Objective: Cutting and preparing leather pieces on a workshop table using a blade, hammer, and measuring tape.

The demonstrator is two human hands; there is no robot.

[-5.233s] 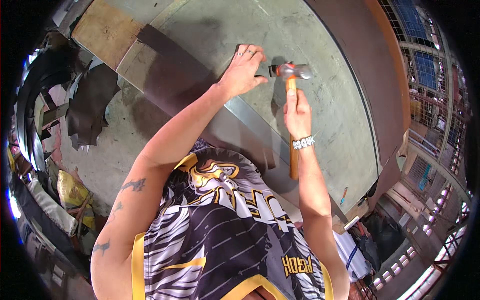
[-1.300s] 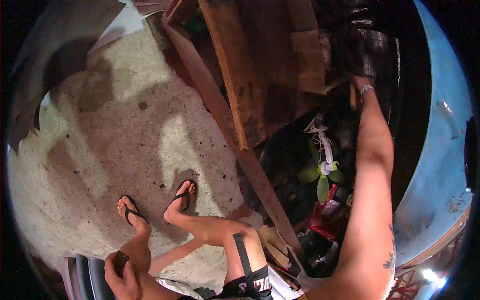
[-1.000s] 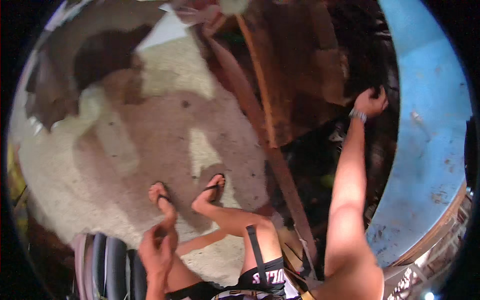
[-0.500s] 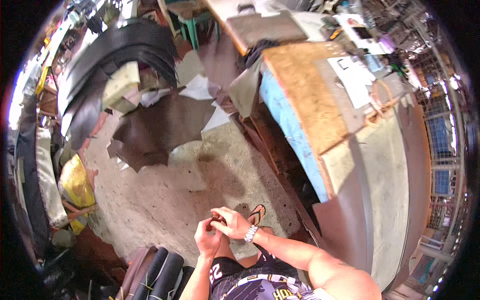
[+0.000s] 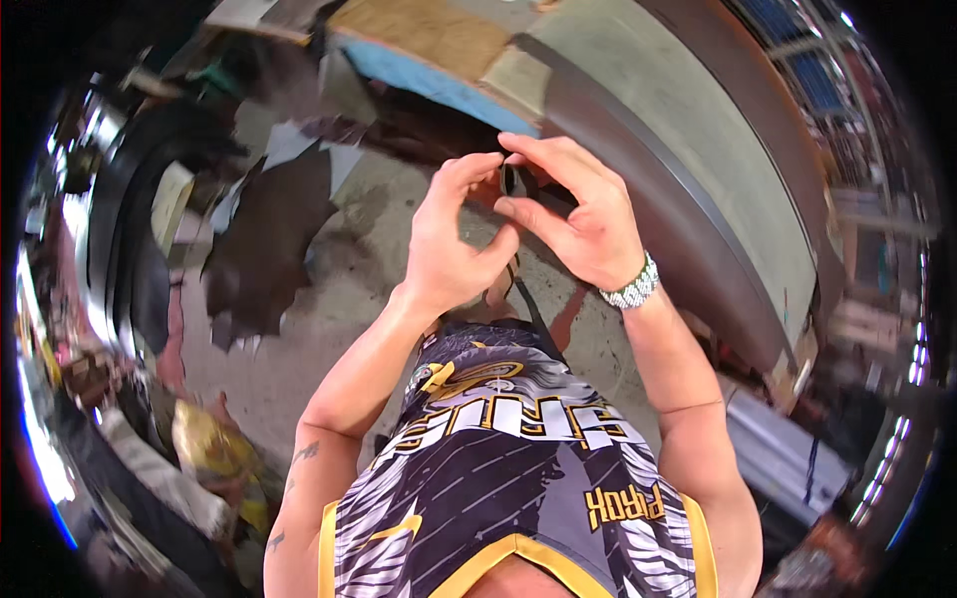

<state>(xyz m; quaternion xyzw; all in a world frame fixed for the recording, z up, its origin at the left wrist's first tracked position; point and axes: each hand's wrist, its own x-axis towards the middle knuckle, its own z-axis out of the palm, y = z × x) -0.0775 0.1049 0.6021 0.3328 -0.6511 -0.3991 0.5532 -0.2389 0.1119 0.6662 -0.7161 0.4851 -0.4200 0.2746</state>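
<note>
Both hands are raised together in front of my chest, pinching a small dark piece bent into a narrow loop (image 5: 512,181). What this piece is made for cannot be made out. My left hand (image 5: 449,234) grips its left side between the fingertips, with the thumb low and close to the right hand's thumb. From the other side my right hand (image 5: 588,214), with a patterned bracelet (image 5: 632,284) on the wrist, has forefinger and thumb curled around the piece. Part of the piece is hidden behind the fingers.
Beyond my hands stands a worktable with a brown board top (image 5: 424,35) and a blue side (image 5: 429,82). Large brown and grey sheets (image 5: 688,169) drape at the right. A dark brown hide (image 5: 267,249) lies on the concrete floor, near a black draped stack (image 5: 130,219) and a yellow sack (image 5: 209,439).
My hands have risen closer to view, still together on the small piece. My view has swung to the right and down, so the table now sits at the top and my shirt fills the lower middle.
</note>
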